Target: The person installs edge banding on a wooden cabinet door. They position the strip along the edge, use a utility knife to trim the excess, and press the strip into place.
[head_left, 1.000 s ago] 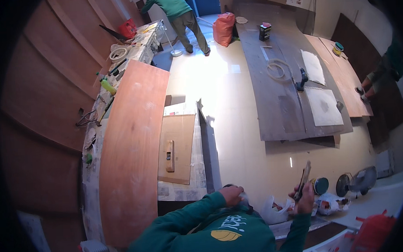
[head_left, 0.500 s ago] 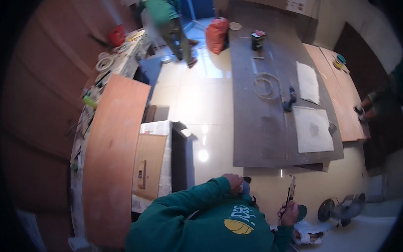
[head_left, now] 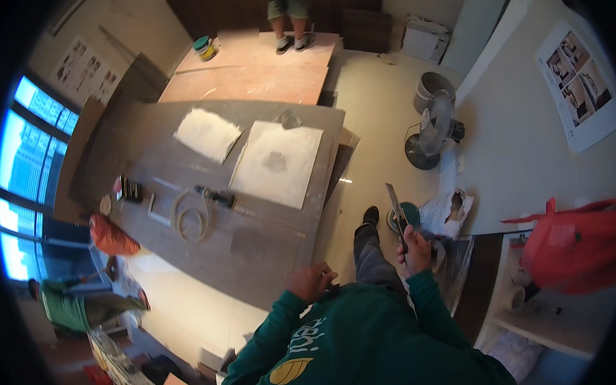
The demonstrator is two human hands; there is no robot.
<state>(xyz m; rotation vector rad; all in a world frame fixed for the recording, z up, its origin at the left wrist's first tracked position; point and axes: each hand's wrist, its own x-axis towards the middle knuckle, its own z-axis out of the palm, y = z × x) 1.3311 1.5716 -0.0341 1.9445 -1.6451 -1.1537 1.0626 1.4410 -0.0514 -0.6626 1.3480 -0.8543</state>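
Observation:
My right hand (head_left: pixel 416 251) is closed round the dark handle of a utility knife (head_left: pixel 397 213). Its long, flat blade points up and away from me. My left hand (head_left: pixel 311 282) is held close to my waist, with fingers curled and pressed together. A small dark bit shows at its fingertips, but I cannot make out what it is. Ahead of the left hand stretches a large grey-brown table (head_left: pixel 262 252). On it lie two whitish sheets, a cordless drill (head_left: pixel 214 196) and a coiled pale strip (head_left: pixel 190 217). A round green object (head_left: pixel 409 213) sits on the floor behind the knife.
A fan (head_left: pixel 431 130) and a grey bin (head_left: pixel 434 86) stand by the right wall. A red bag (head_left: pixel 578 247) lies on a white shelf unit. One person (head_left: pixel 290 16) stands on plywood at the far side; another (head_left: pixel 64 306) bends at the left near an orange sack (head_left: pixel 113 234).
My view and body have turned to the right, bringing the fan, wall and red bag into sight. The right hand keeps the knife; the left hand stays near my waist.

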